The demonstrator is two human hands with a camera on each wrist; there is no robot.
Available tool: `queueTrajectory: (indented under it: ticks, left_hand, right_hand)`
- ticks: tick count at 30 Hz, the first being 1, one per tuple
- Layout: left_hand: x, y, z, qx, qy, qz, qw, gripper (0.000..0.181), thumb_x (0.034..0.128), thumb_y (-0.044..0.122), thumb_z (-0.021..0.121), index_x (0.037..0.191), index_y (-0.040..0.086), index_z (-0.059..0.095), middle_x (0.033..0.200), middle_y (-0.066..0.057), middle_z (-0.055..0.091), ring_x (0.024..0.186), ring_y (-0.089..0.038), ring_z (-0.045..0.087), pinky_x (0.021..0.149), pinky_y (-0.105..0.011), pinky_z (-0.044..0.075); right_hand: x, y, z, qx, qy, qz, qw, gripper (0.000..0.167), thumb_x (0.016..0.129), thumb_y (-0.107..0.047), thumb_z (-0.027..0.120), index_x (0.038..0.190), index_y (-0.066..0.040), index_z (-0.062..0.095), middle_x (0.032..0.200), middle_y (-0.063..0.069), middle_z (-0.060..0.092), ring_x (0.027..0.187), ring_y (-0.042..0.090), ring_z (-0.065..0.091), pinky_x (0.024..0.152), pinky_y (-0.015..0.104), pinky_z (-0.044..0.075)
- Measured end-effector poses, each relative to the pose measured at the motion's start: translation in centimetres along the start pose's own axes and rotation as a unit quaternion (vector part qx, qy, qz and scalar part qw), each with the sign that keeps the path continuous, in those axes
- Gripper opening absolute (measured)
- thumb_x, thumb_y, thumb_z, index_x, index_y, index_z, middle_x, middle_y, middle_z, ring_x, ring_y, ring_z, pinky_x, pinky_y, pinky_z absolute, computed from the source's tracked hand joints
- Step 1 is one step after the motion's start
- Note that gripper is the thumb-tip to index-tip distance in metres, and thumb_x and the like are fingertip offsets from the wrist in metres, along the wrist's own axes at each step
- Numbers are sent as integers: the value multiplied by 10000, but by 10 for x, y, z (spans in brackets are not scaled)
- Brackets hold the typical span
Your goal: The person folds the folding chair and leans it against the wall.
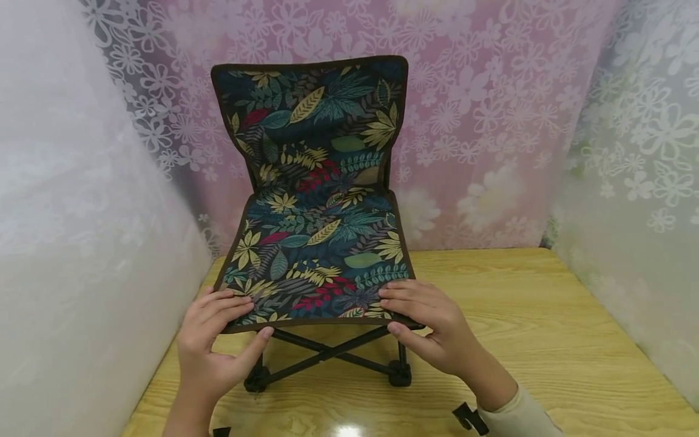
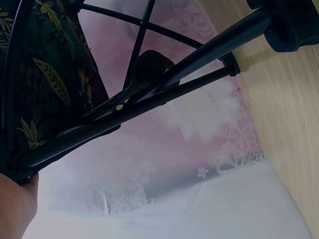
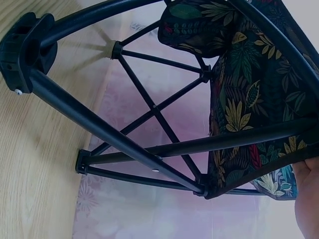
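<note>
A small folding chair (image 1: 311, 243) with dark, leaf-printed fabric and a black tube frame stands upright and unfolded, facing me. My left hand (image 1: 210, 340) rests on its front left corner, the fingers lying on the seat and the thumb by the front edge. At the opposite front corner, my right hand (image 1: 431, 325) touches the seat in much the same way. Below the seat, black crossed tubes (image 1: 324, 353) join the feet. The right wrist view shows the frame (image 3: 154, 107) and the fabric's underside (image 3: 249, 109); the left wrist view shows a leg tube (image 2: 214, 47).
The chair stands on a wood-grain table (image 1: 519, 328). Behind it hangs a pink flowered curtain (image 1: 480, 121), with pale sheets on the left (image 1: 98, 212) and right (image 1: 628, 212). A black clip-like piece (image 1: 469, 419) appears by my right sleeve (image 1: 519, 416).
</note>
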State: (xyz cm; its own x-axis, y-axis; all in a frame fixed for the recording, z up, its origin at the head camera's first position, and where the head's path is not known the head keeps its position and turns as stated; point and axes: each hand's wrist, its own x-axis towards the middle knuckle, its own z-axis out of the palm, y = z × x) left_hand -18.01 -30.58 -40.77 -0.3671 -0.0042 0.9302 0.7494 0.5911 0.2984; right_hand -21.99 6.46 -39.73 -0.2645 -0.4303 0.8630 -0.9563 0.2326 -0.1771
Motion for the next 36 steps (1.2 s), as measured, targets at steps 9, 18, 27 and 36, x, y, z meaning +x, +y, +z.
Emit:
queueTrajectory:
  ticks: [9,18,27,36]
  left_hand:
    - [0,-3,1,-23,77,93,9999,439,828,446,908,940,28,835,925,-168,802,1050,-340,697,1208,-384,422]
    - [-1,-3,1,54,61,47,10000,482,876,513,848,941,36,837,921,-160,802,1039,-352,691,1227,-396,403]
    - [-2,-4,0,116,48,29,9999,487,889,526,830,938,42,837,925,-152,802,1034,-371,686,1239,-405,389]
    - [-2,-5,1,126,31,109,9999,454,883,514,834,940,63,840,924,-127,808,1020,-373,697,1200,-398,412]
  right_hand:
    - [0,-2,2,13,16,57,10000,328,1067,-285,668,1228,-22,780,1245,142,780,1258,290,692,1210,304,441]
    - [-1,-1,3,45,80,82,9999,331,1060,-271,679,1229,-3,776,1229,144,784,1274,272,688,1209,302,441]
    - [0,-1,5,118,119,66,9998,333,1057,-259,685,1221,17,772,1233,151,780,1290,259,681,1211,306,440]
    - [1,-2,6,239,212,55,9995,318,1046,-224,696,1204,42,769,1233,155,780,1307,240,672,1214,317,439]
